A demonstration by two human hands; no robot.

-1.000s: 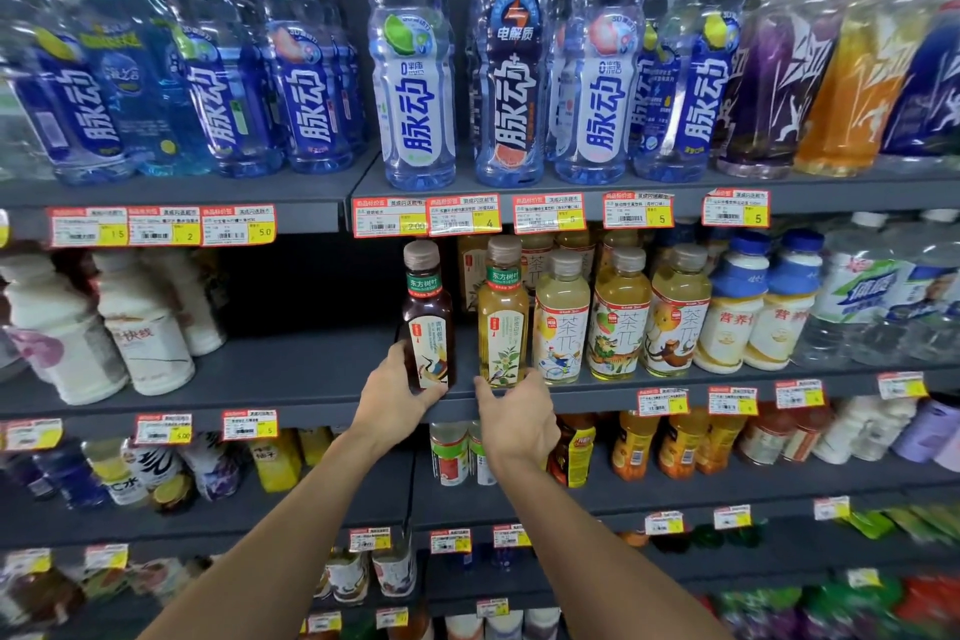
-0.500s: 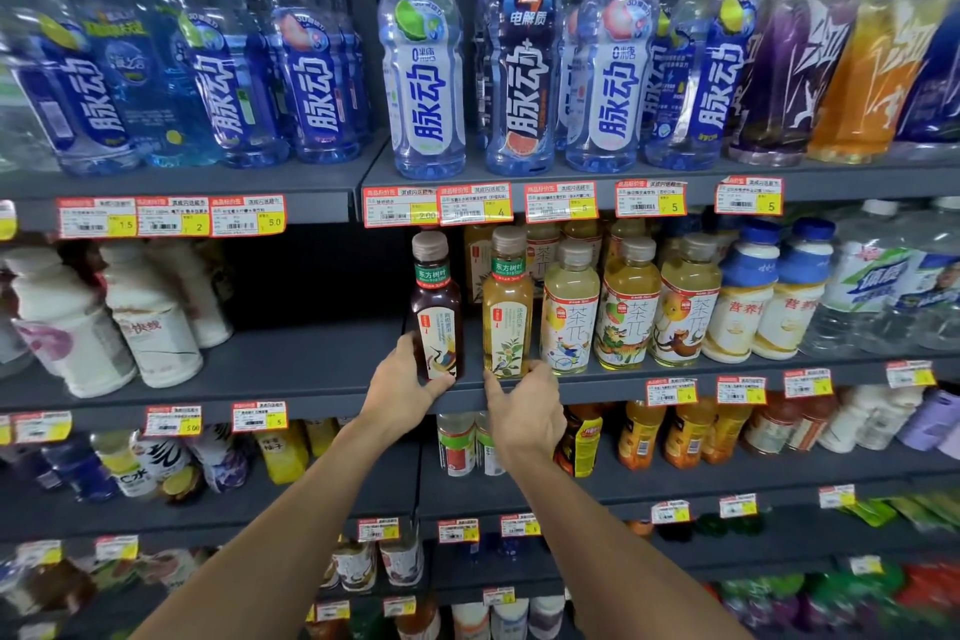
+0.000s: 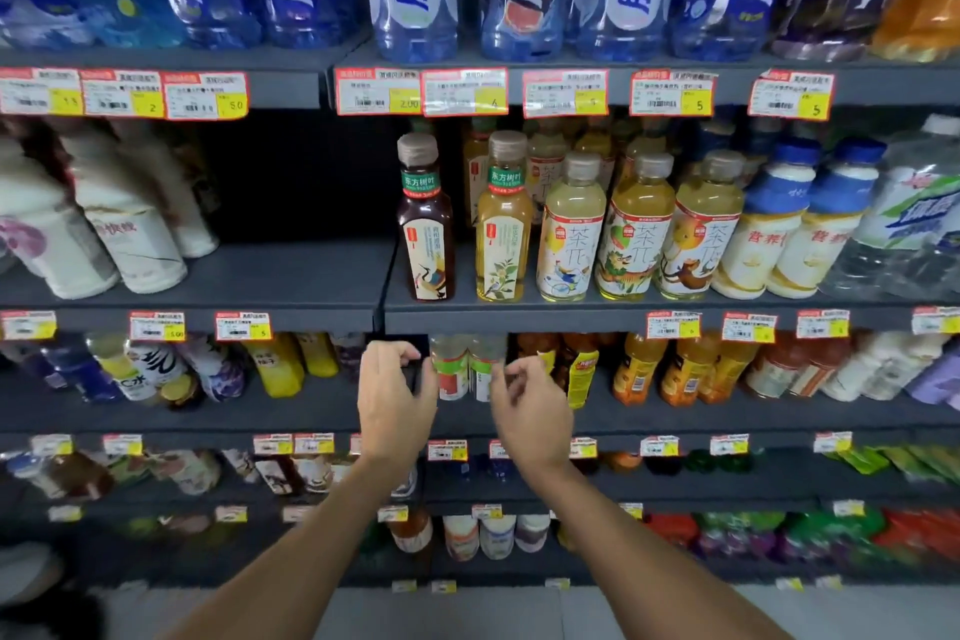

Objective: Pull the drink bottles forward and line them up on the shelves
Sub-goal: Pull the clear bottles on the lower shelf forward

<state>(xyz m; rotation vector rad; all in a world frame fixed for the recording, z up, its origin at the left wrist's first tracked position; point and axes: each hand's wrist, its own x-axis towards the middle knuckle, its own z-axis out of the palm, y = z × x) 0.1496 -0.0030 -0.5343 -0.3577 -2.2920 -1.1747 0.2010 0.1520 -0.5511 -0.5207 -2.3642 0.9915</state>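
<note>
In the head view, both hands were held before the lower shelf [image 3: 311, 413], under the row of tea. The left hand [image 3: 397, 400] was seen half open, thumb and fingers curved into a cup, with nothing held. Its fingertips lay just beside the left one of the two small bottles [image 3: 451, 372] with green and red labels. The right hand [image 3: 530, 405] was blurred, its fingers loosely curled and apparently empty, near the right one of the pair. Whether either bottle was touched could not be told. The pair was seen set back from the front edge, its tops hidden behind the lip of the shelf above. On that shelf above, the dark tea bottle [image 3: 426, 234] and the pale tea bottle [image 3: 503, 234] were seen upright near the front edge, side by side.

The step in hand was judged to be the pulling forward of the pair. It would be best done with each bottle gripped low round its body, slid rather than lifted, kept upright, stopped level with the front edge, and turned label outward. The yellow bottle [image 3: 582, 369] just beside the right hand would best be left undisturbed.
</note>
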